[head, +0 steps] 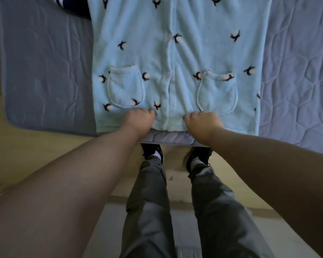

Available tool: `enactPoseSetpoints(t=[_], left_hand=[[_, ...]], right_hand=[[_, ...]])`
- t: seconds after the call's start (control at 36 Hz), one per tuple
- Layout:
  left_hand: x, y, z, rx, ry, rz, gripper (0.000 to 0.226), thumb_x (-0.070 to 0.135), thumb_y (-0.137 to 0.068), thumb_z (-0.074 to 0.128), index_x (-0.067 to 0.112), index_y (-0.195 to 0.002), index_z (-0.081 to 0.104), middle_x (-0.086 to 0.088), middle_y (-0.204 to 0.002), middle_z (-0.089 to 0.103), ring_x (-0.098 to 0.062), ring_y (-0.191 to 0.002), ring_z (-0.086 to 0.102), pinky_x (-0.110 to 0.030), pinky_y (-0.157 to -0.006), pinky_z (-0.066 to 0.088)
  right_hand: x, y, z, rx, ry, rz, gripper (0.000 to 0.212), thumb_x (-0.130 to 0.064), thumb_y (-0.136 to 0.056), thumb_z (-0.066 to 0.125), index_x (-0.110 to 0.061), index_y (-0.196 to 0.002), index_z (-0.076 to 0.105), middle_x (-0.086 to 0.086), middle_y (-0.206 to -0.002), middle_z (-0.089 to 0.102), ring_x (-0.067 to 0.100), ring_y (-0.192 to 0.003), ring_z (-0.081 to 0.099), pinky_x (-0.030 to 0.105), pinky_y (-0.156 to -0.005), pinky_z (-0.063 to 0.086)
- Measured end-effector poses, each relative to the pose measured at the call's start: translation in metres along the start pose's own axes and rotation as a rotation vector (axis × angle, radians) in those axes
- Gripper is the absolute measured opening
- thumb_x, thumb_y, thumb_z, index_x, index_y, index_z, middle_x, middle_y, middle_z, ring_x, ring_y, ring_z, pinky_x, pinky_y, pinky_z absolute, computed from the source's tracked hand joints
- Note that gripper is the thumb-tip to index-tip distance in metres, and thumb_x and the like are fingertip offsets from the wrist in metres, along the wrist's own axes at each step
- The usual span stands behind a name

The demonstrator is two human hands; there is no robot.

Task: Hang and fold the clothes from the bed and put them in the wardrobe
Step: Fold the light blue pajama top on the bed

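A light blue fleece robe (175, 58) with a cotton-flower print lies spread flat on the bed, front side up, two patch pockets near its hem. Its hem reaches the bed's near edge. My left hand (140, 121) grips the hem just left of the centre opening, below the left pocket. On the other side of the opening, below the right pocket, my right hand (203, 121) pinches the hem, and the fabric bunches slightly at both hands. The robe's upper part runs out of view at the top.
The grey-blue quilted mattress (45, 71) shows on both sides of the robe. A dark navy garment with white stripes (73, 6) lies at the top left, partly under the robe. My legs and dark shoes stand on the beige floor (35, 146) right at the bed's edge.
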State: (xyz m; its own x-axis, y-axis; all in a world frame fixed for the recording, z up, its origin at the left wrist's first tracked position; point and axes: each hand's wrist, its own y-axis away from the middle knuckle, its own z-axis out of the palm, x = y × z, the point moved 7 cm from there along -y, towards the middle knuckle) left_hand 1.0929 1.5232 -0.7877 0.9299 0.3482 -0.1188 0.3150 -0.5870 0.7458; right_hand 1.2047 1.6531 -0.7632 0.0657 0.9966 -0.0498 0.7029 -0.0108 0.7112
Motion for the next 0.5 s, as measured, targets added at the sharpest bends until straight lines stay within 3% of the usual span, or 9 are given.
enactPoseSetpoints(t=[0.19,0.5], left_hand=[[0.006,0.015,0.006,-0.029,-0.041,0.106,0.024,0.016,-0.092,0.053,0.015,-0.116,0.048,-0.007,-0.108,0.063,-0.027,-0.095,0.066,-0.033,-0.062,0.035],[0.02,0.036,0.015,-0.026,0.0,0.16,0.028,0.02,-0.089,0.055,0.015,-0.115,0.046,-0.007,-0.107,0.062,-0.03,-0.097,0.064,-0.034,-0.068,0.037]], right_hand=[[-0.007,0.004,0.002,-0.074,-0.07,-0.019,0.032,-0.015,-0.098,0.051,-0.012,-0.129,0.045,0.009,-0.126,0.057,0.029,-0.11,0.063,0.037,-0.071,0.037],[-0.015,0.027,0.011,-0.049,-0.168,0.007,0.031,-0.007,-0.096,0.047,-0.013,-0.126,0.047,0.011,-0.124,0.057,0.032,-0.111,0.061,0.037,-0.073,0.037]])
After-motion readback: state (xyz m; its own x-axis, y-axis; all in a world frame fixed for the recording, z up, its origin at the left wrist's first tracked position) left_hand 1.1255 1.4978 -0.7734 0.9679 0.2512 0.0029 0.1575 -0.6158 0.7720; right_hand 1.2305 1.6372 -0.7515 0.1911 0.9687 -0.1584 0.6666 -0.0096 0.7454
